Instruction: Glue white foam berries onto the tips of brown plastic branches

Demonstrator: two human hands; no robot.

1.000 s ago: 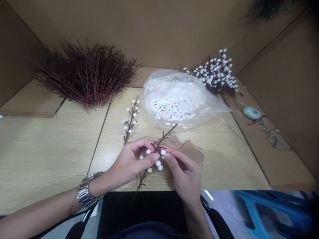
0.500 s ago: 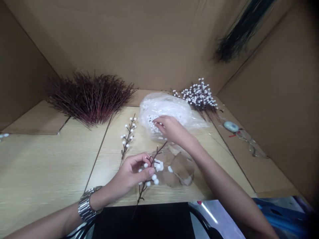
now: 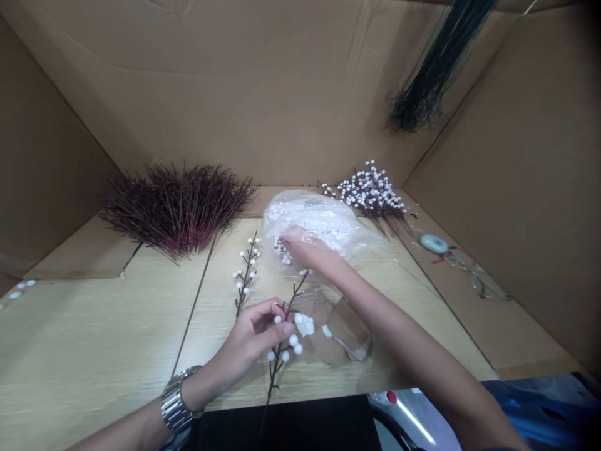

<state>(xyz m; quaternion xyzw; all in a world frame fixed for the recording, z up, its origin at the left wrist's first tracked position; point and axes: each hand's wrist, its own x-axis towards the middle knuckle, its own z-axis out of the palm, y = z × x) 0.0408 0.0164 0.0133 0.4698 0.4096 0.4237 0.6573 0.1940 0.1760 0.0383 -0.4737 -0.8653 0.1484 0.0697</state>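
Between the thumb and fingers of my left hand (image 3: 258,331) is a brown artificial berry twig (image 3: 276,366), tilted, with white balls on several of its side shoots. My right hand (image 3: 307,247) reaches into the mouth of a clear plastic bag (image 3: 328,219) full of small white berries (image 3: 282,252). Plastic covers its fingers in part, so I cannot see whether they grip anything. Left of the bag lies another twig (image 3: 246,275) set with white berries. Below the bag, a white lump (image 3: 304,324) sits on a brown, stained patch (image 3: 323,351) of the table.
A big bundle of bare dark-red twigs (image 3: 181,210) lies at the back left. Berried twigs (image 3: 373,191) are piled at the back right, near a pale green oval object (image 3: 434,243) and glasses (image 3: 474,272). Dark green strands (image 3: 436,75) hang above. Cardboard walls (image 3: 235,94) surround the table.
My right hand has gone deeper into the bag, under the plastic. My left hand still holds the twig, whose upper tip now shows white berries. The camera view has shifted slightly.
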